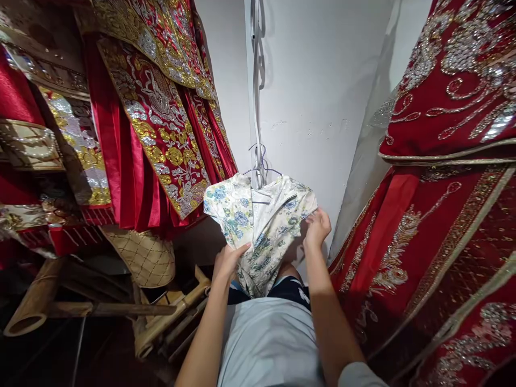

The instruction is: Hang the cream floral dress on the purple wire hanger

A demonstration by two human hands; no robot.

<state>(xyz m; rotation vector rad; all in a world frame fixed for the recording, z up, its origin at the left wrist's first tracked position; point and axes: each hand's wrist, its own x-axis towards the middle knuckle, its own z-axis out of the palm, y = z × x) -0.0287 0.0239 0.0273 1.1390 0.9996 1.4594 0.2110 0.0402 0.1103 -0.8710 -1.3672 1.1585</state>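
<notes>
We locate the white short-sleeved fabric top w/ blue & green floral print (262,250) centrally, in front of our body, on a thin dark-purple wire hanger (263,170) near the end of a narrow white rail (256,97). L hand (228,260): grip closed on the top's lower L side, thumb laid flat across the front panel, fingers mostly hidden. R hand (317,230): grip pinched at the R sleeve edge, fingertips partly hidden. Neckline sits open; we see the pale lining. Adj. items: L, red satin costume w/ gold & silver embroidery (161,134), above a tan bamboo-pole frame (121,309); R, deep-red gown w/ silver beadwork (423,236). Backdrop: plain white wall (322,80).
</notes>
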